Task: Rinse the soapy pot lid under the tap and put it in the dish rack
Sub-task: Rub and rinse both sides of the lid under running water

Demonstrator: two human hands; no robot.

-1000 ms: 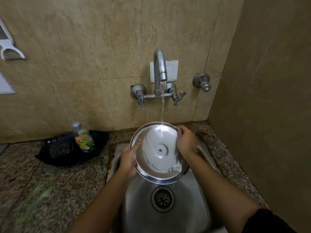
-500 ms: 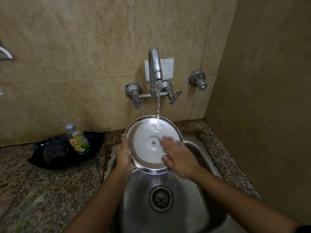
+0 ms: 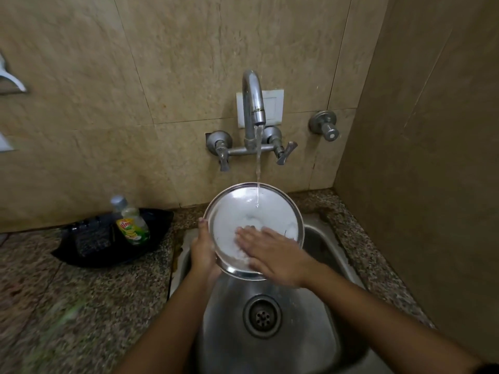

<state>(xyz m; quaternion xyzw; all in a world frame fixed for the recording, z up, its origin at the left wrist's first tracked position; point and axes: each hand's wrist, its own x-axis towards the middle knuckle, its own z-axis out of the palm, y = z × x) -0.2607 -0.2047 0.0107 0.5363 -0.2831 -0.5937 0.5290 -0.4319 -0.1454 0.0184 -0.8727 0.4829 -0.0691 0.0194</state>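
The fingers [image 3: 247, 236] of the right hand [image 3: 272, 255] are stretched out flat and pressed on the inner face of the pot lid [image 3: 253, 228]; they grasp nothing. The fingers [image 3: 203, 224] of the left hand [image 3: 204, 252] are curled around the left rim of the lid and hold it tilted above the sink [image 3: 318, 338]. The inner face is white with foam. A thin stream of water falls from the tap [image 3: 253, 103] and hits the upper part of the lid. Under the lid, the drain [image 3: 262, 316] lies in the bottom of the sink. On the granite worktop [image 3: 81, 300], to the left, a bottle of dish soap [image 3: 132, 225] stands in a black tray [image 3: 89, 244], well apart from the lid.
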